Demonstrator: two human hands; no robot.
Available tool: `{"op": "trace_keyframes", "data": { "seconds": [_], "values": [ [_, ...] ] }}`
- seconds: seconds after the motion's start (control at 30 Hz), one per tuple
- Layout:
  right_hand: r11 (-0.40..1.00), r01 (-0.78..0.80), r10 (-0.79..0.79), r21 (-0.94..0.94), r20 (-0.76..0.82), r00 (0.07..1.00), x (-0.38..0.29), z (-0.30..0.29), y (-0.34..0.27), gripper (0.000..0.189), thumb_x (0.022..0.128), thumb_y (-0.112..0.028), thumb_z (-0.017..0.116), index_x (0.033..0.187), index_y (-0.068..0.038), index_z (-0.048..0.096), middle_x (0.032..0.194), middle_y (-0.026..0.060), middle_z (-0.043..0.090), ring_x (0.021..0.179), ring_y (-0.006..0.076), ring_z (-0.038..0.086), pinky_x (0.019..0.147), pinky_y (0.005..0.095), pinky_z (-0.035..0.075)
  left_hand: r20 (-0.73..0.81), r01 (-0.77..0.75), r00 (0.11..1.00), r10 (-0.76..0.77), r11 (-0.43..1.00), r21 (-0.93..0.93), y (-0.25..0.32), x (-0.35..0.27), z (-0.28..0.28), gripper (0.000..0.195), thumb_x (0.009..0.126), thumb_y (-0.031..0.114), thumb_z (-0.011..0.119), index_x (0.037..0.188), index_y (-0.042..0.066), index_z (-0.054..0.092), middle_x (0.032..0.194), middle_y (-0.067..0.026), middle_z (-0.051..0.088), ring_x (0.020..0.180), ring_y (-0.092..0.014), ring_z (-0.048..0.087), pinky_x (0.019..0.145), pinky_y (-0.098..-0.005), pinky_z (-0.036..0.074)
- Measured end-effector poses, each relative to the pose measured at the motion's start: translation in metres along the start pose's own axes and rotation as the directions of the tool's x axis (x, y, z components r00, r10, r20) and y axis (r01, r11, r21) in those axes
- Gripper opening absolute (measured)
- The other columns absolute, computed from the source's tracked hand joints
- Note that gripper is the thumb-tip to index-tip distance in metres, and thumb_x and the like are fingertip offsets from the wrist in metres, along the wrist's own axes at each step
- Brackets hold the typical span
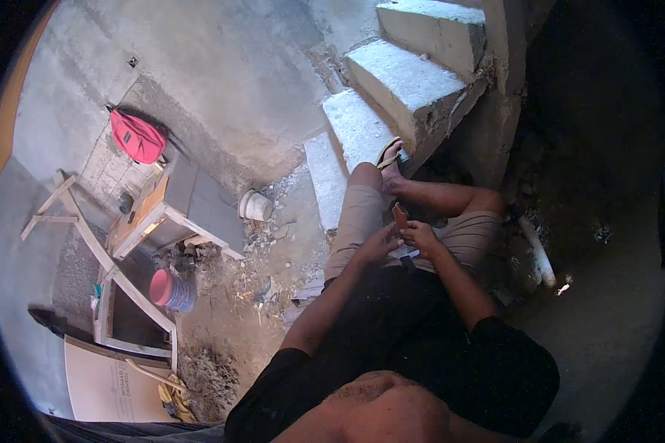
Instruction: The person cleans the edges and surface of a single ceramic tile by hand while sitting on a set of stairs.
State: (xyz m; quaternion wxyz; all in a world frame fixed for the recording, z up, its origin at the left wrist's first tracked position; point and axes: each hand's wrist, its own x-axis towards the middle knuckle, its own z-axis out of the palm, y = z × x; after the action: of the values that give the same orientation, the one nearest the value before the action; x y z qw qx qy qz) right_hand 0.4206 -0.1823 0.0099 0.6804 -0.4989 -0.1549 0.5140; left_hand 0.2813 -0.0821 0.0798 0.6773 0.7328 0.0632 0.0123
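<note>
A small, flat reddish-brown piece [400, 216] with a notched upper end points upward over my lap; its material is unclear. My right hand [419, 235] grips its lower part between thumb and fingers. At its left side is my left hand [380, 242], with fingertips close against the piece; whether they also hold it is hard to see. Under both hands are my legs in beige shorts [354, 219], bent as I sit. A small whitish thing [412, 255] lies on my lap just below the hands.
Concrete steps [360, 124] rise ahead, with my sandalled foot [390, 158] by them. To the left stand a wooden cabinet [199, 199], a white bucket [256, 205], a blue bucket with a pink top [172, 290] and a wooden frame [97, 243]. A red backpack [137, 137] hangs above. Debris [260, 293] litters the floor.
</note>
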Motion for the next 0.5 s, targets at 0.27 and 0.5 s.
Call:
{"op": "trace_keyframes", "data": {
  "seconds": [0.27,0.5],
  "values": [
    [0.999,0.015,-0.014,0.039,-0.007,1.000,0.001,-0.001,0.002,0.028,0.079,-0.008,0.062,0.105,-0.001,0.055,0.087,0.0066,0.060,0.071,0.0153,0.059,0.065,0.0269,0.049,-0.065,0.099,0.994,-0.091,0.987,0.126,0.008,-0.002,0.002,0.066,0.086,0.018,0.059,0.139,0.003,0.021,0.134,-0.0119,0.039,0.121,-0.021,0.038,0.100,-0.0322,0.031],
    [1.000,0.010,-0.010,0.022,-0.022,1.000,-0.001,0.000,0.000,0.028,0.079,-0.007,0.062,0.105,-0.001,0.055,0.088,0.0067,0.060,0.072,0.0146,0.059,0.065,0.0268,0.049,-0.038,0.066,0.997,-0.062,0.991,0.116,-0.001,0.002,-0.001,0.065,0.085,0.013,0.059,0.138,0.003,0.023,0.133,-0.0116,0.040,0.120,-0.020,0.039,0.100,-0.0315,0.032]
  ]
}}
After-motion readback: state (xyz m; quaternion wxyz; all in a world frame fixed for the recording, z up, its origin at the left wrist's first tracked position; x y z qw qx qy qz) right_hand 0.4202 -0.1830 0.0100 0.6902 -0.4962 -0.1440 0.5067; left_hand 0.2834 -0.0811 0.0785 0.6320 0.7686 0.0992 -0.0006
